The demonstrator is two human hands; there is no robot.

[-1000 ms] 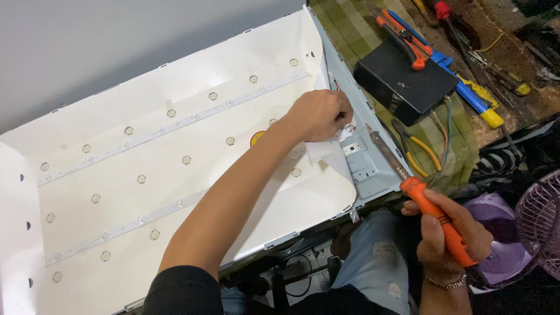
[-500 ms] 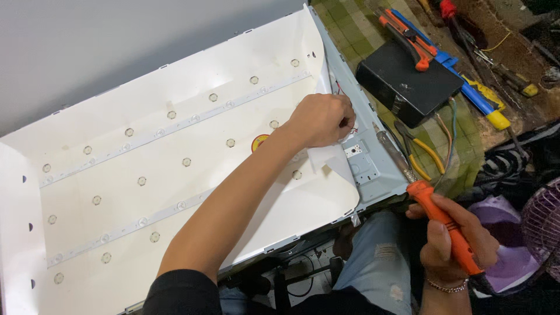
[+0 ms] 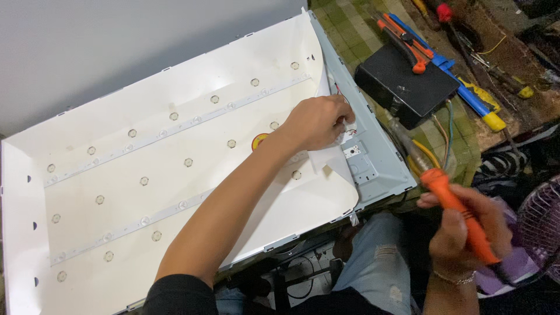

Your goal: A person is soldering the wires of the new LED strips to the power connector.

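Nearest to us, our right hand (image 3: 466,230) grips an orange-handled soldering iron (image 3: 452,204). The fingers are closed around the handle, and the metal shaft points up and to the left, toward the corner of the panel. A bracelet sits on that wrist. Beside the hand, at the right edge, we see part of a purple fan (image 3: 539,224).

Our left arm reaches across a large white backlight panel (image 3: 146,192), which lies flat and fills most of the view. Round lenses dot the white reflector sheet in rows along two thin strips. A small round yellow and red sticker (image 3: 259,140) lies on the sheet, just beside the left wrist.

Our left hand (image 3: 318,119) rests at the panel's right end, where the reflector sheet is peeled back from the grey metal frame (image 3: 373,169). The fingers are curled together and pinch thin red wires (image 3: 344,96) at the sheet's edge; we cannot tell the exact hold.

Beyond the frame, a black box (image 3: 405,84) sits on a green checked cloth (image 3: 350,23). Orange-handled pliers (image 3: 405,46) lie across its top edge. Farther right on the bench lies a blue and yellow tool (image 3: 472,99).
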